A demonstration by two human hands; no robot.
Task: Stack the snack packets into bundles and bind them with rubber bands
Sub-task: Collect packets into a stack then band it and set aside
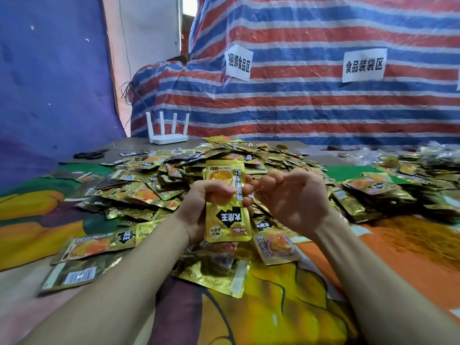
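Observation:
My left hand grips an upright stack of gold snack packets around its middle, above the table. My right hand is just to the right of the stack, fingers curled, and pinches a thin pale rubber band stretched at the stack's right edge. A big heap of loose gold packets lies behind and around both hands. A pile of orange rubber bands sits on the right.
A white router with four antennas stands at the back left, black scissors to its left. More packets lie at the far right. A striped tarp with paper signs hangs behind. The colourful cloth covers the table.

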